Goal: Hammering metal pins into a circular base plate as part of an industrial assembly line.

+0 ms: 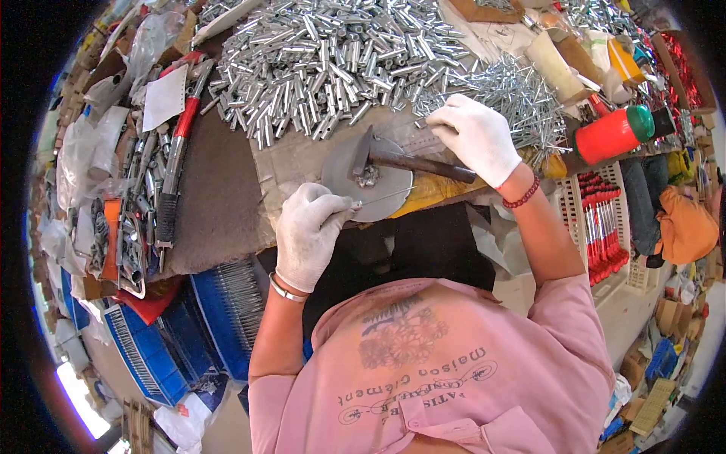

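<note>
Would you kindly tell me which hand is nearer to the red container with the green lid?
Right: the right hand is left of the red container, apart from it; the left hand is farther left.

A brown-grey workbench (215,193) is seen; at its far side short silvery tubes (340,72) are heaped, with thin metal pins (522,106) piled to their right; near its front edge a round grey plate (389,203) is set, crossed by a hammer (423,164); assorted tools (144,174) are crowded at the left.
</note>
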The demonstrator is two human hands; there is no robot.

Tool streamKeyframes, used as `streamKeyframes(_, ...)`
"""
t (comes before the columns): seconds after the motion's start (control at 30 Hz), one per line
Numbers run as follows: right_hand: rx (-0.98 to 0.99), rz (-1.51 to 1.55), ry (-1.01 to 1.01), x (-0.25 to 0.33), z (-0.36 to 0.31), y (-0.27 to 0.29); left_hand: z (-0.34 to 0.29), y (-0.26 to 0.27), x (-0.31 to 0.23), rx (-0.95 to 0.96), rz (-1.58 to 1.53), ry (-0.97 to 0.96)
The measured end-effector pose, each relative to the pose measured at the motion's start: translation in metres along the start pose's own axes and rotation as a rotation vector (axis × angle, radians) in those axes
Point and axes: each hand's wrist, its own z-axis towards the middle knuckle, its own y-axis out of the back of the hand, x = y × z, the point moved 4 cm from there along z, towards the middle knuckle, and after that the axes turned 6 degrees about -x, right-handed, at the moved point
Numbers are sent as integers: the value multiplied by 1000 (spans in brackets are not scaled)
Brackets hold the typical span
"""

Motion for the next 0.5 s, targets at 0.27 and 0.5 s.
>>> streamKeyframes(0.27,119,-46,-49,3,8,-18,-3,-1,1,-31,24,-52)
streamKeyframes(0.5,144,67,56,49,-1,-2,-8,-3,9,13,51,-22)
